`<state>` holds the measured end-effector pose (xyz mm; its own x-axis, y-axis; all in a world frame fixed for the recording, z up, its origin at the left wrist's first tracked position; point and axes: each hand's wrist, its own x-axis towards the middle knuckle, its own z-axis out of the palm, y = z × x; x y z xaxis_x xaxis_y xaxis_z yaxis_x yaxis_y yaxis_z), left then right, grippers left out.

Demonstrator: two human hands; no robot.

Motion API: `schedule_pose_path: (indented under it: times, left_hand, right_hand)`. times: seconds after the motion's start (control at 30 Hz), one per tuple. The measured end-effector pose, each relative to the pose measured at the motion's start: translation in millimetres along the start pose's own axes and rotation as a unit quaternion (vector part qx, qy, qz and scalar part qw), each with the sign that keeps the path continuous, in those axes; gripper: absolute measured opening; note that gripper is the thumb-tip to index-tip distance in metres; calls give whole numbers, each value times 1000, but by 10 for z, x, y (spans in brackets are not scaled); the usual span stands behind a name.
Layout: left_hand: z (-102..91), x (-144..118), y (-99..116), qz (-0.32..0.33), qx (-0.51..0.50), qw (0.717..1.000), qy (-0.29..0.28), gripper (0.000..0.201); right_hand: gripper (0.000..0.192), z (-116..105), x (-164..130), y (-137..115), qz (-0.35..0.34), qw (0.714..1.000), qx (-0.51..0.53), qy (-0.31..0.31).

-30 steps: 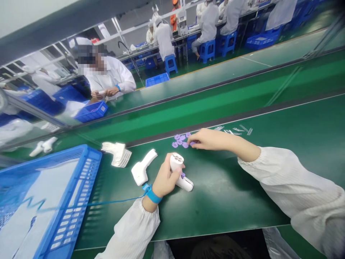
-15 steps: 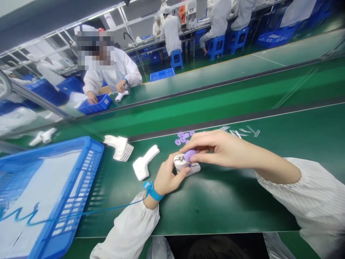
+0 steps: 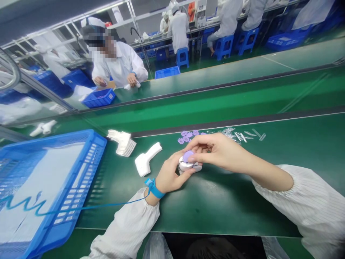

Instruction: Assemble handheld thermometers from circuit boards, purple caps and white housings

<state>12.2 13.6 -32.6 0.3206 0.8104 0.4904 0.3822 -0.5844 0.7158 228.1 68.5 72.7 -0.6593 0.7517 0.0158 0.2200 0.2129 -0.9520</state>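
My left hand, with a blue wrist strap on it, is wrapped round a white plastic housing low over the green bench. Between the thumb and fingers of my right hand is a round purple plastic piece, held against the top of that housing. Whether the two parts are joined I cannot tell, as my fingers cover much of them. Left of my hands lies a white angled shell, shaped like a hairdryer body. Behind it sits a stack of similar white shells.
A blue crate stands at the left, with a blue coiled cord running across it to my wrist. Purple pieces and clear plastic strips lie along the back edge. Opposite, a person works beside a blue bin.
The purple piece has moved left and now sits over the housing's top, where it was at its side before. The person opposite has drawn a hand out of the blue bin.
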Motion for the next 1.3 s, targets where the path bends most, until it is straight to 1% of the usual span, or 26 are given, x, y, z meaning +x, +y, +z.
schedule_pose_path:
  times: [0.1, 0.2, 0.37, 0.43, 0.5, 0.6, 0.7, 0.77, 0.8, 0.87, 0.9, 0.97, 1.03, 1.07, 1.13, 1.17, 1.23, 1.3]
  left_hand:
    - [6, -5, -3, 5, 9, 1000, 5, 48]
    - [3, 0, 1, 6, 17, 1000, 11, 47]
    - [-29, 20, 13, 11, 21, 1000, 13, 41]
    - [-47, 27, 25, 23, 14, 1000, 5, 34]
    - [-69, 32, 52, 33, 15, 999, -7, 27]
    - [-117, 40, 108, 19, 23, 999, -17, 23]
    - [-168, 53, 125, -7, 17, 999, -35, 31]
    - [-189, 65, 93, -30, 5, 999, -39, 38]
    - [-193, 72, 67, -48, -4, 998, -33, 44]
    - [-195, 89, 12, -79, -20, 997, -10, 54]
    - [-194, 99, -12, -90, -21, 996, 1, 55]
    - [-190, 117, -43, -88, -3, 996, 13, 48]
    - [-181, 128, -50, -66, 31, 997, 2, 35]
    - [-174, 130, -48, -56, 45, 997, -14, 32]
    - [-159, 127, -39, -39, 63, 995, -61, 30]
    - [-152, 124, -35, -35, 68, 994, -83, 28]
    - [-144, 116, -31, -32, 72, 991, -108, 27]
    - [-136, 108, -29, -32, 72, 991, -110, 27]
  right_hand:
    - [27, 0, 28, 13, -39, 997, -65, 20]
    - [25, -6, 45, 32, -86, 988, -127, 23]
    - [24, -15, 12, 75, -142, 972, -188, -10]
    - [22, 0, -21, 75, -163, 966, -198, -28]
    - [18, 41, -57, 60, -170, 961, -214, -31]
    - [12, 155, -90, 38, -150, 957, -247, 6]
    - [13, 272, -64, 52, -135, 956, -254, 60]
    - [12, 282, -26, 69, -145, 956, -246, 68]
    - [12, 253, -12, 71, -154, 956, -241, 68]
    - [13, 127, -16, 53, -165, 957, -224, 80]
    - [15, 41, -37, 35, -161, 959, -213, 96]
    - [19, -132, -111, 3, -134, 962, -211, 109]
    - [20, -238, -196, 12, -77, 959, -264, 73]
    - [20, -249, -230, 40, -54, 949, -306, 44]
    - [21, -188, -266, 139, -34, 925, -378, -8]
    - [23, -132, -266, 201, -34, 918, -395, -24]
    - [30, -15, -246, 327, -36, 917, -395, -37]
    - [35, 59, -221, 435, -26, 925, -377, -32]
